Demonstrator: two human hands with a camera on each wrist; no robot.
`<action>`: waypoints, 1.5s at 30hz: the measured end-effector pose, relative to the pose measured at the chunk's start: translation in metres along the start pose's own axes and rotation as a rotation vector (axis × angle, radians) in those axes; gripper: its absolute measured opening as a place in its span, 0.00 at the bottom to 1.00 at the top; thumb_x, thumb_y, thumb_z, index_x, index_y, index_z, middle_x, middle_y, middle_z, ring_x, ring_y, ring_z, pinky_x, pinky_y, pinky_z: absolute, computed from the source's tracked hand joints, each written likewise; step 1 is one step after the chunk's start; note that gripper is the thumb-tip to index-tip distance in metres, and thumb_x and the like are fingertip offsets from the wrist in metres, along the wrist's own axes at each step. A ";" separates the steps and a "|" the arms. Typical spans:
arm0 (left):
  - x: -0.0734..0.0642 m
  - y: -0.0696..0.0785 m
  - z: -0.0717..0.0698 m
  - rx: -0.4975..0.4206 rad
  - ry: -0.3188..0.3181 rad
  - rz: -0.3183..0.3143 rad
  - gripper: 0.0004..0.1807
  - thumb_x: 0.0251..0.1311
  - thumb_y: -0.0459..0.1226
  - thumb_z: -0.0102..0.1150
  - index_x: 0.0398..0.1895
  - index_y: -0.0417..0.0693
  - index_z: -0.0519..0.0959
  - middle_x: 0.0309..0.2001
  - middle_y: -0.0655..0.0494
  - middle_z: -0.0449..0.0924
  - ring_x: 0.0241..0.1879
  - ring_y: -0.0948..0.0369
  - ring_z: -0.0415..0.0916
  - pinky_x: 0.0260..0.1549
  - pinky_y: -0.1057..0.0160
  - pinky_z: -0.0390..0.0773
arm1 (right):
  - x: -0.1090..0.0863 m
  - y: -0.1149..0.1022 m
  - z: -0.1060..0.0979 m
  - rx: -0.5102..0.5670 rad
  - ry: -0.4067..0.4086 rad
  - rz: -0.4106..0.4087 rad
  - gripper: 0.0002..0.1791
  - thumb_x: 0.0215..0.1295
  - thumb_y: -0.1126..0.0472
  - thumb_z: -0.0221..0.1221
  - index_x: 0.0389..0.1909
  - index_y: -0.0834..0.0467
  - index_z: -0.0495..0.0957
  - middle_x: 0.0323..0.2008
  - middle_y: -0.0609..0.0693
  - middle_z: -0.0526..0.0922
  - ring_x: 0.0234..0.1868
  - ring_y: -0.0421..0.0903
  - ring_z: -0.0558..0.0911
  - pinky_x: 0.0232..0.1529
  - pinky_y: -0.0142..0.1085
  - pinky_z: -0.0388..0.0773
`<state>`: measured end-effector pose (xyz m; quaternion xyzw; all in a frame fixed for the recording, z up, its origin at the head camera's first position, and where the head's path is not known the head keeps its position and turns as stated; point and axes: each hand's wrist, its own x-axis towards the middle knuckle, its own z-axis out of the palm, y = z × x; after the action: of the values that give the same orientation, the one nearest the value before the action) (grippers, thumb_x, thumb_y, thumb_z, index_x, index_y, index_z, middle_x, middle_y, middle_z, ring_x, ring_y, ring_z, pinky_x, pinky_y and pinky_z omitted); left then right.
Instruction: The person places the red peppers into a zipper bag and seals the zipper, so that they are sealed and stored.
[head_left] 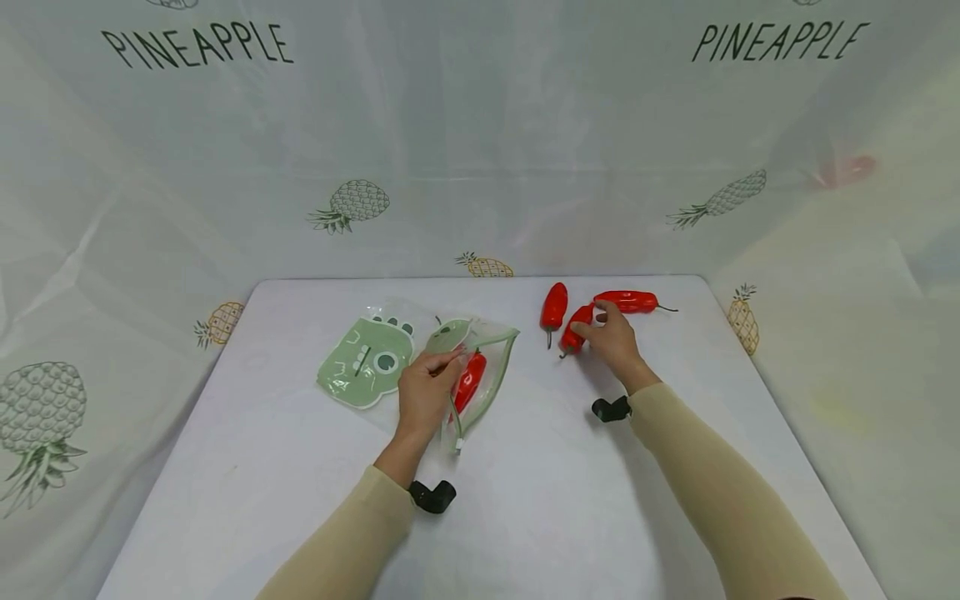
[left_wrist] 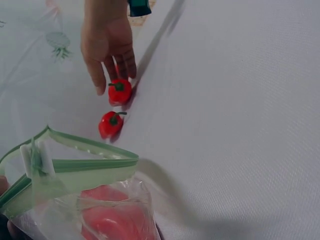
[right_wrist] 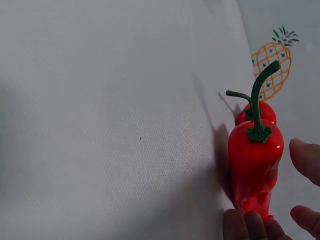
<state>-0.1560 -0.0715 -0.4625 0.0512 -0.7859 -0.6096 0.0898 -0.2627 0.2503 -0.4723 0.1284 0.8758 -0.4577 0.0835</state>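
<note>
My left hand [head_left: 427, 392] pinches the upper part of a clear zip bag [head_left: 491, 392] with green edging. Inside that bag lies a red chili pepper [head_left: 470, 379], which also shows through the plastic in the left wrist view. The bag's mouth [left_wrist: 95, 167] gapes there, a white slider at one side. Over on the right, my right hand [head_left: 611, 337] reaches down around a red pepper [head_left: 577, 329], its fingers spread about it. In the right wrist view, a gap separates the thumb from the nearer pepper [right_wrist: 255, 155].
Another red pepper [head_left: 554, 307] lies just left of the right hand, and one more [head_left: 628, 301] lies behind it near the table's back edge. A green cartoon-faced bag [head_left: 367, 362] lies flat left of the left hand. A pineapple-printed sheet [head_left: 480, 150] hangs behind the white table [head_left: 525, 500].
</note>
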 end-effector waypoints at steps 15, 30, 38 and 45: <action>-0.002 -0.002 0.002 -0.018 0.002 -0.004 0.09 0.69 0.41 0.69 0.46 0.50 0.92 0.41 0.53 0.86 0.40 0.59 0.81 0.33 0.72 0.81 | 0.007 0.002 0.002 -0.013 -0.001 0.004 0.49 0.73 0.50 0.65 0.85 0.57 0.48 0.78 0.67 0.62 0.74 0.66 0.66 0.69 0.59 0.75; -0.004 -0.001 0.001 0.004 0.006 0.004 0.10 0.69 0.41 0.68 0.47 0.49 0.92 0.43 0.52 0.86 0.40 0.59 0.81 0.34 0.73 0.80 | 0.010 0.007 0.003 0.018 -0.021 0.061 0.52 0.69 0.54 0.69 0.85 0.52 0.47 0.78 0.66 0.62 0.76 0.66 0.64 0.68 0.59 0.76; -0.002 -0.002 0.001 0.016 0.009 -0.001 0.11 0.68 0.43 0.69 0.48 0.49 0.92 0.43 0.52 0.86 0.41 0.59 0.82 0.35 0.72 0.81 | 0.007 0.009 0.001 0.081 -0.003 0.042 0.52 0.70 0.55 0.68 0.85 0.52 0.47 0.76 0.66 0.65 0.74 0.65 0.67 0.67 0.58 0.77; -0.001 0.000 0.001 0.029 0.008 0.005 0.10 0.69 0.40 0.68 0.48 0.50 0.92 0.44 0.51 0.87 0.41 0.58 0.82 0.35 0.72 0.81 | 0.000 0.007 -0.001 0.124 0.013 -0.004 0.47 0.72 0.56 0.66 0.84 0.54 0.50 0.71 0.65 0.70 0.69 0.64 0.73 0.65 0.56 0.79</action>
<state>-0.1548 -0.0704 -0.4626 0.0530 -0.7944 -0.5977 0.0939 -0.2608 0.2549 -0.4773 0.1345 0.8466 -0.5104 0.0686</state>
